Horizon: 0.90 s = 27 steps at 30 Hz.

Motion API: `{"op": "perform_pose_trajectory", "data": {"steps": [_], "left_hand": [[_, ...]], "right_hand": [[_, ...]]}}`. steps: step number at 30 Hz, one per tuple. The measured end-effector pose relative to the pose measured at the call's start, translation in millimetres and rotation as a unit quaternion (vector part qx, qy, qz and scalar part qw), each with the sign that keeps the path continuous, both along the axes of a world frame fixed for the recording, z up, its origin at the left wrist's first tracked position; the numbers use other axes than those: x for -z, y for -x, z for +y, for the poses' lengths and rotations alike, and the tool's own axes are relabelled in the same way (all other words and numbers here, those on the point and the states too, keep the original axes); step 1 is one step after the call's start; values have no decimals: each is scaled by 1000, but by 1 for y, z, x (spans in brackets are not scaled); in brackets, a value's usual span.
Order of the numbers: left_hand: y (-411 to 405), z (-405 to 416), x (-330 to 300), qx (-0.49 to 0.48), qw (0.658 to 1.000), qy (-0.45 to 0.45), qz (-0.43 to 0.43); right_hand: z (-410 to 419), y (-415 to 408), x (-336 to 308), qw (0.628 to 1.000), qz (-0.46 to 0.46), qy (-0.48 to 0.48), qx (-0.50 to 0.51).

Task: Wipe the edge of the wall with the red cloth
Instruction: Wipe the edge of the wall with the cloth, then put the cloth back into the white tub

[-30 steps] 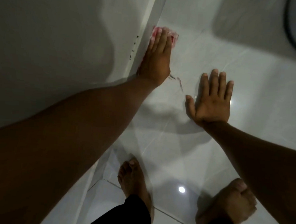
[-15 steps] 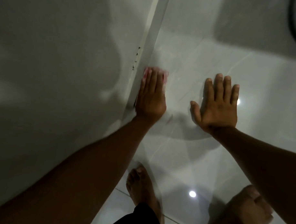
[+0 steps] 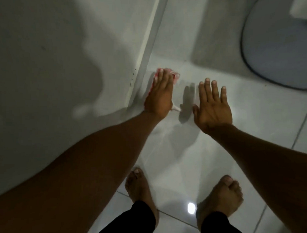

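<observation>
A dim room of pale grey-white surfaces fills the head view: a plain matt wall [image 3: 60,60] takes up the left side, and it ends in a cream-white vertical edge strip [image 3: 144,46] that runs from the top of the frame down toward the hands. Right of that strip lies glossy white tile [image 3: 217,153] crossed by thin grout lines and carrying one bright lamp reflection. A pale blue round object with a dark rim [image 3: 280,44], which I cannot identify, sits at the upper right, well apart from the work. Two bare feet and dark trouser hems show at the bottom.

The left hand [image 3: 160,95] lies flat with its fingers held together, pressing the crumpled red-and-white cloth [image 3: 175,77] against the tile just beside the edge strip. The cloth is mostly hidden beneath the palm; bits of it peek out above the fingertips, along the left of the hand and as a pale tail by the heel. The right hand [image 3: 213,108] is empty, fingers extended and slightly spread, flat against the tile near the left hand and seemingly bracing the body.

The likeliest fault is that the stroke drifts onto the open tile and misses the strip itself, since the cloth sits beside the edge, not on it. A few dark specks [image 3: 132,79] on the wall by the strip could be skipped for the same reason. The loose tail may bunch or slide out from under the palm. The gloss hints at a slippery surface, so the bracing hand or the bare feet could slide.
</observation>
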<state>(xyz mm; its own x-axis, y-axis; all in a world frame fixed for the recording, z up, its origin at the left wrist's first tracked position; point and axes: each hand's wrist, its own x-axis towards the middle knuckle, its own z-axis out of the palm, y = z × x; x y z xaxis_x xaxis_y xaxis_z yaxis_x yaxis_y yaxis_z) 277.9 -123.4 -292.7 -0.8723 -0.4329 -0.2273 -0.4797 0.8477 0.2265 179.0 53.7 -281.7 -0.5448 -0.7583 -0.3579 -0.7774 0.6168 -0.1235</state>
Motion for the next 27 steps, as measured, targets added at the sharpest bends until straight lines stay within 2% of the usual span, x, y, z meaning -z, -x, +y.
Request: {"op": "perform_pose_trajectory", "data": {"steps": [3, 10, 15, 20, 27], "left_hand": [[31, 28, -63, 6, 1000, -9, -2], [100, 60, -234, 33, 997, -26, 69], [159, 78, -312, 54, 992, -10, 110], [247, 101, -322, 54, 995, 22, 78], [329, 127, -280, 44, 998, 8, 42]], "right_hand": [[8, 25, -66, 1000, 10, 13, 23], [24, 79, -257, 997, 6, 70, 33], [46, 155, -337, 994, 47, 68, 75], [72, 215, -350, 992, 72, 38, 95], [101, 247, -304, 991, 86, 17, 106]]}}
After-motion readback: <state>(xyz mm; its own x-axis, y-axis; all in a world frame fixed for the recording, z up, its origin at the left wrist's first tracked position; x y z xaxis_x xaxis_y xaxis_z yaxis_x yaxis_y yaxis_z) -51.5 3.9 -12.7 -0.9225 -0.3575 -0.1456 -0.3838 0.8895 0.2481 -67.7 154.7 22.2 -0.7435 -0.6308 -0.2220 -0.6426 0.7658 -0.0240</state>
